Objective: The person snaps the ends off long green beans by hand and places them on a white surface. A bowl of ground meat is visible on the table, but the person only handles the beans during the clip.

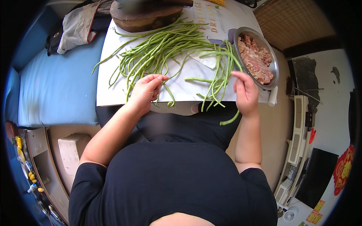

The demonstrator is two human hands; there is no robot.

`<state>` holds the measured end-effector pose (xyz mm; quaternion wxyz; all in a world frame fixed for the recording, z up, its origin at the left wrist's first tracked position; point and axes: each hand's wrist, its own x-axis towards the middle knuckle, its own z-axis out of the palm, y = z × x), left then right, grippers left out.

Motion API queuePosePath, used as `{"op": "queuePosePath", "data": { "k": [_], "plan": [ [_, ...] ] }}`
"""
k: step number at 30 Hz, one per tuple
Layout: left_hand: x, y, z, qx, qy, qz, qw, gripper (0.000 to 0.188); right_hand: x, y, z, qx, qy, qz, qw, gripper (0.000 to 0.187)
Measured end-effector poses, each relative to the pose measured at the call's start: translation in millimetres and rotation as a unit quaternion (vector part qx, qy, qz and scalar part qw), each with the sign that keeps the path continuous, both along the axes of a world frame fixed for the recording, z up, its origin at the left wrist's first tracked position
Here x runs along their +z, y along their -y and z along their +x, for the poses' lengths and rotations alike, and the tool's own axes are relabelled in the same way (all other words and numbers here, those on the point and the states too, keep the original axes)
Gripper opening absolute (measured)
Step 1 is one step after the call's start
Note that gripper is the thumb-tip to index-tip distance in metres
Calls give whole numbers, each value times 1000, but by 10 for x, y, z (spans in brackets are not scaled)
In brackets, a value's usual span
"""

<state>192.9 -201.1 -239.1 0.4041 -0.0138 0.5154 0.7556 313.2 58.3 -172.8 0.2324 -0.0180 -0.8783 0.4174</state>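
Note:
A large heap of green long beans (162, 47) spreads over the left and middle of the white table. To its right lies a smaller bunch of long beans (218, 71), some ends hanging past the near edge. My left hand (145, 92) is closed in a pinch at the near side of the large heap; what sits between its fingertips, if anything, is too small to make out. Beside the smaller bunch, my right hand (246, 92) is closed around a single long bean (230, 121), whose lower end dangles below the hand.
A metal bowl of minced meat (254, 58) stands at the table's right edge. At the far side is a round wooden chopping board (145, 19) with a dark blurred object on it. A blue couch (62, 90) with clothes (77, 28) borders the left; a white stool (73, 150) stands below.

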Motion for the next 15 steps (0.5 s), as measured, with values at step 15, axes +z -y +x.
{"op": "queuePosePath", "data": {
  "k": [15],
  "plan": [
    [-209, -223, 35, -186, -479, -404, 756, 40, -728, -311, -406, -195, 232, 390, 869, 36]
  ]
}}
